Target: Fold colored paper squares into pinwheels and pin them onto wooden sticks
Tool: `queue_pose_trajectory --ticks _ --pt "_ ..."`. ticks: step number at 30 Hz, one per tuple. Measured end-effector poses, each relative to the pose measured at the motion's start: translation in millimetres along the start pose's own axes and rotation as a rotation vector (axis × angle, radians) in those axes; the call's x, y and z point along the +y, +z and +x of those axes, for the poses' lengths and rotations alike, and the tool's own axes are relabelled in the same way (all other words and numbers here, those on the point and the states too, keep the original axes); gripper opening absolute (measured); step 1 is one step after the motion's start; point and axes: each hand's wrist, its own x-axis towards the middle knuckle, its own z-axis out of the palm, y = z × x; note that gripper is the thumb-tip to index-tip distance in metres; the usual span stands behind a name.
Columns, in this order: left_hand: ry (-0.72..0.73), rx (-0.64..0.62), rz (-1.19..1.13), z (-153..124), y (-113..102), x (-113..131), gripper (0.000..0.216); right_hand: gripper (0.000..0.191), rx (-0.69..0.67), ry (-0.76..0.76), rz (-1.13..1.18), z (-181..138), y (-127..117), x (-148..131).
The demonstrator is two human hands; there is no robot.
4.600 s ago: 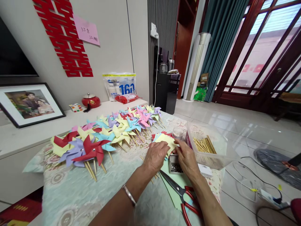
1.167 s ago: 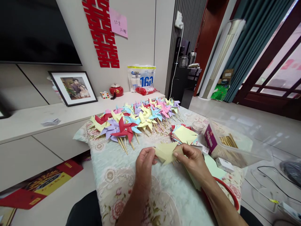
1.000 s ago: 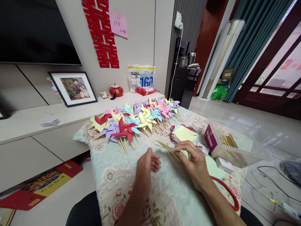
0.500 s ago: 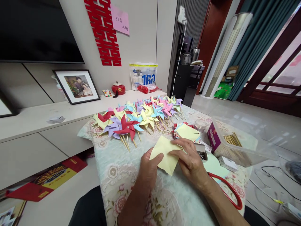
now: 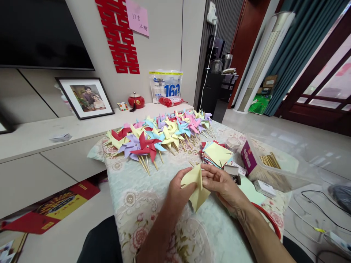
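Both my hands hold one pale yellow cut paper square (image 5: pixel 196 186) above the flowered tablecloth (image 5: pixel 153 219). My left hand (image 5: pixel 179 190) pinches its left side from below. My right hand (image 5: pixel 223 184) pinches its top right, where a corner is bent toward the middle. Just beyond my right hand lies a stack of coloured paper squares (image 5: pixel 216 153) with a yellow one on top. A small box of pins (image 5: pixel 233 173) sits right behind my right hand.
Several finished paper pinwheels (image 5: pixel 161 135) on wooden sticks cover the far part of the table. A clear tub of wooden sticks (image 5: pixel 270 164) stands at the right, a small clear jar (image 5: pixel 233 143) beside the stack. Red scissor handles (image 5: pixel 270 221) lie under my right forearm.
The yellow paper, flat between both hands half a second ago, is now tilted and partly folded, one corner drawn inward by my right hand. Earlier still, only my right hand held it.
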Motion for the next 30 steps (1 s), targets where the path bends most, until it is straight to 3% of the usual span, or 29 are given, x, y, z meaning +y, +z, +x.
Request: queue_pose_trajectory --ticks 5,10,14,18,25,30 --pt "-0.029 -0.042 0.092 3 3 -5 0.072 0.056 -0.058 -0.027 -0.043 -1 -1 4" --pt "-0.063 -0.072 0.060 2 2 -6 0.078 0.057 0.036 -0.027 -0.069 2 -5 8" --pt "-0.080 -0.090 -0.051 1 -3 -3 0.059 0.059 0.155 -0.081 -0.044 4 -5 8" --pt "-0.094 -0.129 -0.028 0 -2 -1 0.068 0.061 0.252 -0.156 -0.072 6 -3 9" --pt "-0.061 -0.073 0.044 2 2 -5 0.056 0.061 0.230 -0.170 -0.069 7 0 14" --pt "-0.026 -0.053 0.042 4 0 -7 0.047 0.051 0.126 -0.131 -0.121 6 0 13"
